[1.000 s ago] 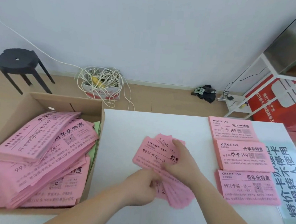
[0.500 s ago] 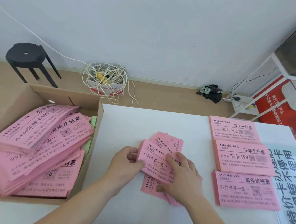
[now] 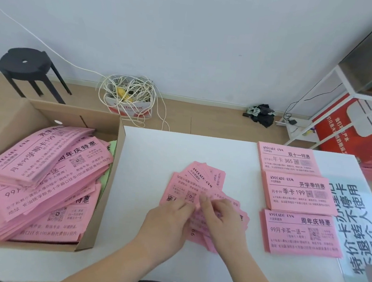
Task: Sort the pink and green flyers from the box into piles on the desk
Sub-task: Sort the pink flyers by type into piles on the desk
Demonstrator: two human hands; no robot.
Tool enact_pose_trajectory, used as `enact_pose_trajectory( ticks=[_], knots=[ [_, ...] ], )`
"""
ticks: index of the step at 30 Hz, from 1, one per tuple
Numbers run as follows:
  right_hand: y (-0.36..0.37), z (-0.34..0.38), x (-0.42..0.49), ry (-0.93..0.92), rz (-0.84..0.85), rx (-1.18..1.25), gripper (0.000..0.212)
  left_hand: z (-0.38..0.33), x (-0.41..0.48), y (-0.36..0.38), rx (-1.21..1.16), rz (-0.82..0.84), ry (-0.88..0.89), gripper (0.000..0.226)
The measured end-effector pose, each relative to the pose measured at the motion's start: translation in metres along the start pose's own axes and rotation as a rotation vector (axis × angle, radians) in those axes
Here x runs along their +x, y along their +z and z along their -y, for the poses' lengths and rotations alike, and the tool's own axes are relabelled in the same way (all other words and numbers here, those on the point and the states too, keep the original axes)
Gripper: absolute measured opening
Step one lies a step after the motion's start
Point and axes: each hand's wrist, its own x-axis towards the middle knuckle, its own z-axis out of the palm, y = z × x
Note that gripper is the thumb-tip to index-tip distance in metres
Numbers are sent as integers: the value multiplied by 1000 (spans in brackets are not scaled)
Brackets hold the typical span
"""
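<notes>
Fingers (image 3: 204, 200) of left hand (image 3: 168, 221) and right hand (image 3: 222, 224) pinching at messy fan of pink paper flyers (image 3: 190, 182), flat on white tabletop (image 3: 152, 151). Just right, three neat pink piles (image 3: 298, 192) done. Left, brown cardboard box (image 3: 93, 243) heaped with pink flyers (image 3: 41, 172), green paper flyers (image 3: 111, 147) peeking out behind. Lots left to sort; no green pile yet.

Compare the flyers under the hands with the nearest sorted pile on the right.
The bunch under the hands is fanned and skewed; the nearest sorted pile is squared. The left hand and right hand hold the bunch; the pile lies untouched. Both are pink flyers.
</notes>
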Motion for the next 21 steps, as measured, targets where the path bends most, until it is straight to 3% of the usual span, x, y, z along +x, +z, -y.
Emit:
enact_pose_trajectory(
  ticks=[2,6,9,11,13,16,19,21],
  knots=[
    [5,-6,-7,16,77,78,54,4,-4,5,-43,48,28,30],
    [4,-16,-1,49,71,-118,44,14,-8,3,-377,132,-81,31],
    [3,-18,9,108,78,-91,46,20,-5,0,-548,-27,-338,22],
    [5,-16,13,162,74,-29,41,19,-3,-3,-642,-23,-488,20],
    [9,-13,14,204,63,36,35,13,-1,-3,-681,39,-491,23],
    [13,-6,14,198,66,93,45,4,-1,-2,-745,84,-457,30],
    [9,-9,15,186,102,154,35,13,-2,-1,-654,-21,-532,54],
    [6,-13,14,180,125,172,45,20,-1,-6,-600,-113,-598,55]
  ],
)
